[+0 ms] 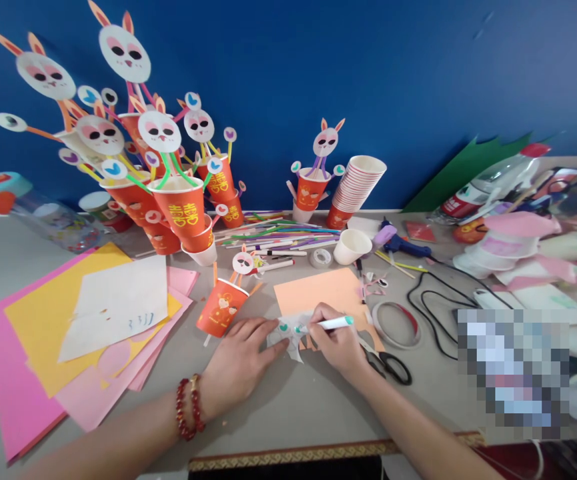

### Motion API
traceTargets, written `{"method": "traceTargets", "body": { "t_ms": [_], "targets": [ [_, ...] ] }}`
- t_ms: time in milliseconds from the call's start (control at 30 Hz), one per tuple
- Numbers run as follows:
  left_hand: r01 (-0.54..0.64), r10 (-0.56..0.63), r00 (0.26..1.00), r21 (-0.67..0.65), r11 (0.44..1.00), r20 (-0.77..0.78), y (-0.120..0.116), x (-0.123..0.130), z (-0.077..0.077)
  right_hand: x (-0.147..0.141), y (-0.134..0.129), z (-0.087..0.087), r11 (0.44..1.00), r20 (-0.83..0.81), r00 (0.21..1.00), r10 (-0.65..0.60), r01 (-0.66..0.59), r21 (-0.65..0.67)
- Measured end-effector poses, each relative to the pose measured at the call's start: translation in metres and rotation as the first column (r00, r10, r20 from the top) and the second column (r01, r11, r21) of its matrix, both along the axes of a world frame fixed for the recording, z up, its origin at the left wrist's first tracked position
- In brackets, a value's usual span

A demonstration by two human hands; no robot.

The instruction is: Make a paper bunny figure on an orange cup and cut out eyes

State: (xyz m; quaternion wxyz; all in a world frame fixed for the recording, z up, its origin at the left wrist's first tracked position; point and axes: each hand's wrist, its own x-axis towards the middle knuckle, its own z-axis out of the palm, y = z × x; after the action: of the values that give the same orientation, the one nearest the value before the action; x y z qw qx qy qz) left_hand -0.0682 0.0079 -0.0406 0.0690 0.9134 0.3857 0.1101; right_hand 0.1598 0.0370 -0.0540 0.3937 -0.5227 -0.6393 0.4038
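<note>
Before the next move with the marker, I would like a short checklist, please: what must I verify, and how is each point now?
1. Marker held firmly: grip in the right hand ok; firmness, cannot tell.
2. Small white paper steadied: ok, the left hand is on it.
3. Green ink dry: cannot tell.
4. Scissors well away from the right hand: not ok, they lie close beside it.
5. Rabbit cup well away from the left hand: not ok, it stands close by.

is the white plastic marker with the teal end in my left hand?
No, your right hand holds the white teal-ended marker, while your left hand rests on the cut white paper.
</note>
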Motion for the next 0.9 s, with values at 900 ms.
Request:
{"method": "traceTargets", "body": {
  "t_ms": [900],
  "targets": [
    [-0.006,0.006,1.0,0.015,1.0,0.001,-0.0015,0.0004,0.0003,0.0017,0.0005,-0.0011,1.0,-0.018,1.0,-0.022,0.023,0.02]
  ]
}}
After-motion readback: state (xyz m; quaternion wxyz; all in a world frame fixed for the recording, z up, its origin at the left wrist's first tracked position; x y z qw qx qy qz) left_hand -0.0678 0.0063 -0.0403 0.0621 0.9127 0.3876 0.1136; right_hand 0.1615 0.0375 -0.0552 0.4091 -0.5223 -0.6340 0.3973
